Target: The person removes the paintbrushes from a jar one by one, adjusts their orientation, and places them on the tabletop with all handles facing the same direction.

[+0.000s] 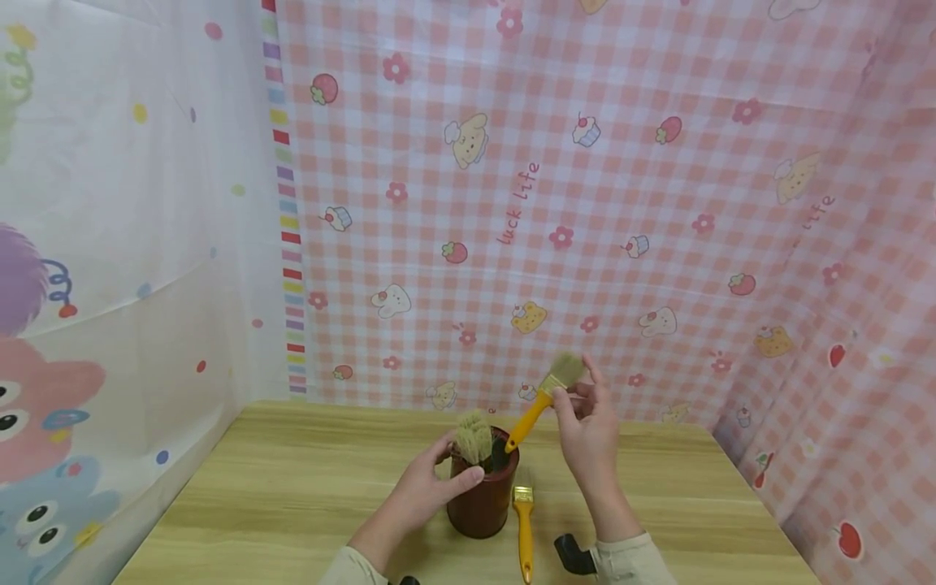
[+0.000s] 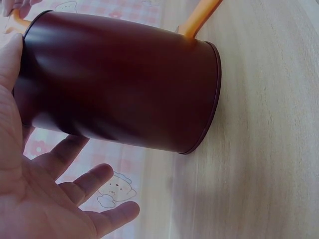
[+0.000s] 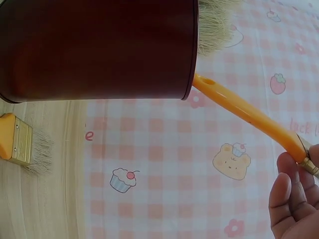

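Observation:
A dark red-brown cylindrical holder (image 1: pixel 478 504) stands upright on the table. My left hand (image 1: pixel 427 487) holds it near its rim, thumb on the near side; in the left wrist view the other fingers (image 2: pixel 89 181) spread loosely. Pale bristles (image 1: pixel 474 437) stick up out of the holder on its left side. My right hand (image 1: pixel 588 426) pinches a yellow-handled paintbrush (image 1: pixel 531 418) near its metal ferrule. That brush slants bristles up, with its handle end at the holder's mouth. A second yellow paintbrush (image 1: pixel 525 528) lies on the table just right of the holder.
The wood-grain table (image 1: pixel 292 504) runs back to a pink checked cloth (image 1: pixel 439 211) hanging behind it. A white patterned cloth (image 1: pixel 168 268) hangs at the left. Black fittings (image 1: pixel 574 555) sit at the wrists.

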`<state>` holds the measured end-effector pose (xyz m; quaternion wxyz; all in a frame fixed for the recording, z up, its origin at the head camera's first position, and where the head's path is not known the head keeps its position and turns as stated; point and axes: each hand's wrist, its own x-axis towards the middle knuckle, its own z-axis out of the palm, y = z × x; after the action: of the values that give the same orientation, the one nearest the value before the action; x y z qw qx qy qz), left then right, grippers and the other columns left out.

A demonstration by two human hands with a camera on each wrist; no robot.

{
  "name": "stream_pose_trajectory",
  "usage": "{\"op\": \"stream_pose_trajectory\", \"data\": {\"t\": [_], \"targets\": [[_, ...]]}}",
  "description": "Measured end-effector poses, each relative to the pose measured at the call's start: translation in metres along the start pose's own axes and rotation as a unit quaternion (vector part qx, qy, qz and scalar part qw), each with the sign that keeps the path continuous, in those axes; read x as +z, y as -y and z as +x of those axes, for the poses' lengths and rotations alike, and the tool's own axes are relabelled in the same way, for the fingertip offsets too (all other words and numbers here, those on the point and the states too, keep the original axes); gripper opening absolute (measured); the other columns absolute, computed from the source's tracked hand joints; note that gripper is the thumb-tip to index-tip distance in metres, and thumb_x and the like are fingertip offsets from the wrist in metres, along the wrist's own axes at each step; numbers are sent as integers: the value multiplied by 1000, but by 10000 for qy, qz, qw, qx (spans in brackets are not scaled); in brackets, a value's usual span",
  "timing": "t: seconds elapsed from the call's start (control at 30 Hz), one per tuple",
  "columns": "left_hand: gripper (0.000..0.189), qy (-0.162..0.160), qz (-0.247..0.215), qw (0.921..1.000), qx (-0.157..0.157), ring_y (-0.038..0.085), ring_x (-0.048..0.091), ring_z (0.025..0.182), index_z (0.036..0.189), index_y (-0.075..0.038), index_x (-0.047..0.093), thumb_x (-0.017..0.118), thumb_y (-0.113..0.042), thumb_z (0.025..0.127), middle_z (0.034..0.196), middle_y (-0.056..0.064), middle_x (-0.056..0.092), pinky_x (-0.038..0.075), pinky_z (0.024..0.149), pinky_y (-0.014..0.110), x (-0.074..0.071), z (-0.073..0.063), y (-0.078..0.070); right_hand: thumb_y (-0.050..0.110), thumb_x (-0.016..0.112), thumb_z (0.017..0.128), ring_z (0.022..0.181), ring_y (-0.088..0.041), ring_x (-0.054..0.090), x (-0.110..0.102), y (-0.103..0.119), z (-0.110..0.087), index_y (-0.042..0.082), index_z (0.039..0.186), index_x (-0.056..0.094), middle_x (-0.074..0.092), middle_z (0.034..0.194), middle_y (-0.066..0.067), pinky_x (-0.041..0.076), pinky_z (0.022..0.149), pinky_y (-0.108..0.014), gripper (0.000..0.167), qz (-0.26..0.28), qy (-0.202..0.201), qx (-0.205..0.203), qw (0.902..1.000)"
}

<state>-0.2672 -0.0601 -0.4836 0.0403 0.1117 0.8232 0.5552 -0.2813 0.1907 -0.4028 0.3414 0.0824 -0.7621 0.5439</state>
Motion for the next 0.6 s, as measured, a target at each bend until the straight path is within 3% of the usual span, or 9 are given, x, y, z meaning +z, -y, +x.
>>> {"op": "stream_pose_trajectory", "data": {"t": [0.23, 0.6], "targets": [[89, 24, -81, 10000, 16, 51, 45, 151, 166, -20, 41, 75, -62, 95, 164, 21, 49, 41, 116, 74, 0, 0, 0, 14, 65, 108, 83, -6, 60, -5, -1, 0, 32, 165, 40, 67, 115, -13, 52, 70, -14, 64, 22, -192, 71, 9998], [92, 66, -50, 9999, -71, 51, 44, 151, 167, -19, 38, 74, -64, 95, 165, 21, 47, 42, 115, 73, 0, 0, 0, 13, 61, 109, 79, -4, 60, -9, -4, 0, 35, 165, 40, 66, 111, -12, 52, 67, -15, 64, -30, -338, 72, 9994]]}}
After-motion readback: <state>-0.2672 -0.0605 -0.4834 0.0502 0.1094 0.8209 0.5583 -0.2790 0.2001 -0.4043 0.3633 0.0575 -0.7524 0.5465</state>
